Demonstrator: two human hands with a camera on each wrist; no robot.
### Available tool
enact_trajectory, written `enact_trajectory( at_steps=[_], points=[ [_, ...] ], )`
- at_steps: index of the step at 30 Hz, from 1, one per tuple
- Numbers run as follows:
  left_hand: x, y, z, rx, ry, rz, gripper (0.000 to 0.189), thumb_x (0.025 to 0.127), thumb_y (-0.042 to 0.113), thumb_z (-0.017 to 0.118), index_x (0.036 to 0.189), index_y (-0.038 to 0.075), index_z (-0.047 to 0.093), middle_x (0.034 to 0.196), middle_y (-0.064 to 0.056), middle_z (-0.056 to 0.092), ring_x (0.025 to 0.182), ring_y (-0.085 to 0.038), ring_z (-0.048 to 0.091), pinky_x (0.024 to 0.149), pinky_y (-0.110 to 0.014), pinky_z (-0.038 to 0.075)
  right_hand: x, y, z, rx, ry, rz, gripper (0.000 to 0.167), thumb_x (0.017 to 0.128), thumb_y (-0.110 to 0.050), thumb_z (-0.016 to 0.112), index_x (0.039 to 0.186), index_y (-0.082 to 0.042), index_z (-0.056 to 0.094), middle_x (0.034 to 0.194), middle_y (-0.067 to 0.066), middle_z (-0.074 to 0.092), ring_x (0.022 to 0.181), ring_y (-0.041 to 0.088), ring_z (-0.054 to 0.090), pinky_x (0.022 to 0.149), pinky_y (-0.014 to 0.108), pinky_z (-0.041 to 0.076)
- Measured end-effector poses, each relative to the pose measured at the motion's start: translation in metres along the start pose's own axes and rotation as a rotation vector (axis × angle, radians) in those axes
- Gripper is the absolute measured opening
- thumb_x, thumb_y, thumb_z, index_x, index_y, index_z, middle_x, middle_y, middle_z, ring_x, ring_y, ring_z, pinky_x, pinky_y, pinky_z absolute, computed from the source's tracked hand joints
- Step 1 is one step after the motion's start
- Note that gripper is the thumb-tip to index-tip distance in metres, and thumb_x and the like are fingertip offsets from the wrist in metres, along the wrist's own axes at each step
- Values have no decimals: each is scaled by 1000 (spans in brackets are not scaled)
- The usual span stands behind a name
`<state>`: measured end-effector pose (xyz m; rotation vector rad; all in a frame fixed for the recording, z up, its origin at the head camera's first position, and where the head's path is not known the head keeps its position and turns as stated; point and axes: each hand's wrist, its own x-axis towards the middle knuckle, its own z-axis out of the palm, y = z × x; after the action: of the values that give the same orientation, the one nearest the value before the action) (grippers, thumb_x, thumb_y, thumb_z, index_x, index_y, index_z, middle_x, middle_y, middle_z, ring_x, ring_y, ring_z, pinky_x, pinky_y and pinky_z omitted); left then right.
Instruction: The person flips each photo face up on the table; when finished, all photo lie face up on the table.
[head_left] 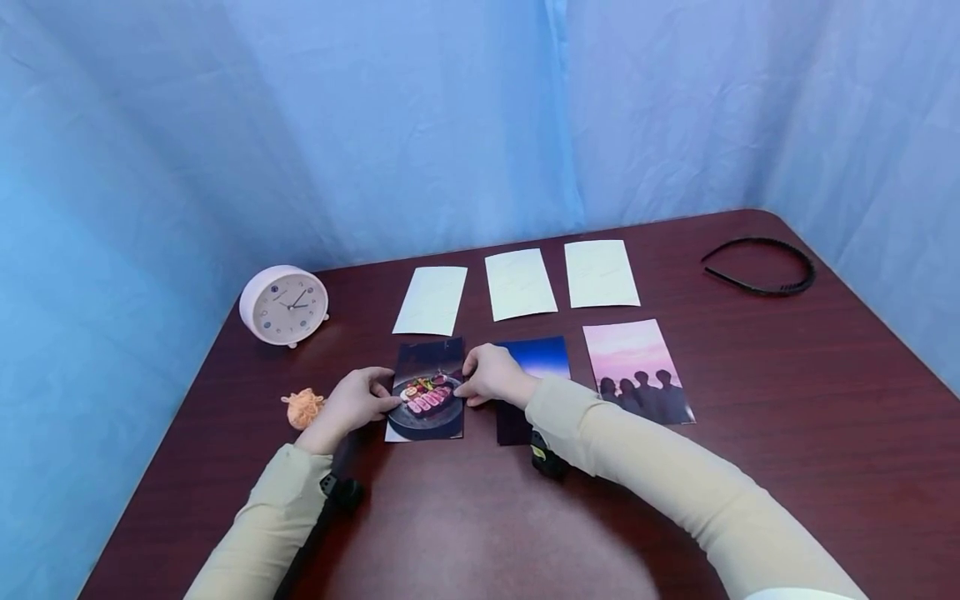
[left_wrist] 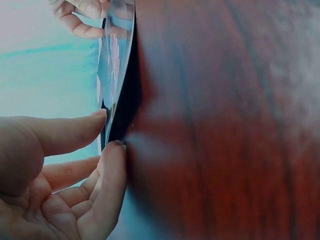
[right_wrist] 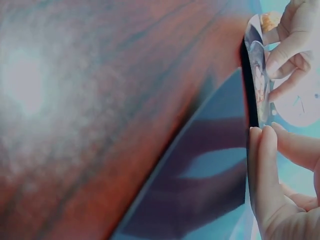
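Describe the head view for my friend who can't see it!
A left hand and right hand hold a food photo by its sides. On the reddish table are two other photos, three white cards, a clock and a headband.

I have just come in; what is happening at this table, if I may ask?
A person's left hand and right hand hold a food photo by its left and right edges. It is the leftmost in a row of three; the blue photo, partly hidden by the right hand and arm, and the pink photo lie to its right. Behind this row lie three white sheets.
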<state>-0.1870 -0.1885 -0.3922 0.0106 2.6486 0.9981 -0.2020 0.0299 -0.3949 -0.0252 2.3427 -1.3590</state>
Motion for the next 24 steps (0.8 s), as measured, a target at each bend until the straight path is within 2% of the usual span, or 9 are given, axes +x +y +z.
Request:
enact_trajectory(
  at_steps=[8,13,18,24],
  points=[
    [-1,0,-4,1,27,17,44,86,8,68,125,-8,53,76,-11,63,60,-10,58,62,-29,56,0,-2,-11,0,-2,-3,23,79,-4,75,93,1,59,87,15,61,57,13,64,56,26,56],
    [2,2,-8,64,103,72,43,87,12,68,124,-6,55,79,-12,65,63,-13,57,62,-28,52,1,-4,-24,-3,12,-19,24,80,-6,74,97,0,58,87,13,64,61,16,66,61,28,57],
    [10,15,-9,79,167,127,42,87,14,67,123,-4,57,89,-16,66,74,-21,60,68,-33,52,4,-3,-43,-39,9,-106,26,85,-10,71,105,1,57,85,13,68,70,20,69,68,30,57],
    [24,39,-1,28,162,186,45,88,16,67,128,-2,54,99,-17,64,88,-27,63,78,-39,52,16,5,-67,-66,54,-179,34,85,-13,70,111,3,56,89,17,68,77,25,69,70,32,57]
  ],
)
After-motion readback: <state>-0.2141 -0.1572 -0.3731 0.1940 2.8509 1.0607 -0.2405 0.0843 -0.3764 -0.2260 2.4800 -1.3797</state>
